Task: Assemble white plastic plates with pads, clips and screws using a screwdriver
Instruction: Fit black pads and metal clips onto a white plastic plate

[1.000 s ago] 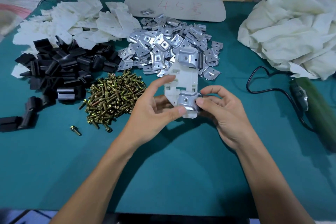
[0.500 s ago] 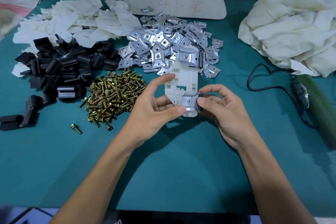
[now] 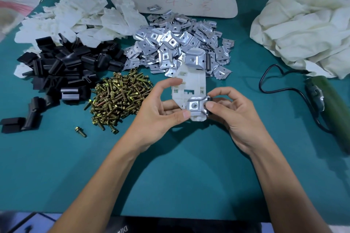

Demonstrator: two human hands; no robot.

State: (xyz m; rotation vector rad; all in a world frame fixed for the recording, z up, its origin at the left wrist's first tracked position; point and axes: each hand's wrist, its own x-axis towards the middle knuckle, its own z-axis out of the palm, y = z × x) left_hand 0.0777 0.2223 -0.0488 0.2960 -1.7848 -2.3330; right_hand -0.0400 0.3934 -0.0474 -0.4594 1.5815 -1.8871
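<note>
I see a teal cloth-covered desk (image 3: 170, 172) bearing heaped white plastic plates (image 3: 75, 19), black pads (image 3: 62, 66), silver metal clips (image 3: 170, 43), brass screws (image 3: 121, 96), a green corded screwdriver (image 3: 329, 104).

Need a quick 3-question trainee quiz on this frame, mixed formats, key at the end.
1. True or false: the white plastic plate is held by both the left hand and the right hand.
2. Which pile lies nearest the left hand? A) black pads B) brass screws C) metal clips
3. Fill in: the green screwdriver lies on the table to the person's ____.

Key: 1 true; 2 B; 3 right
</note>
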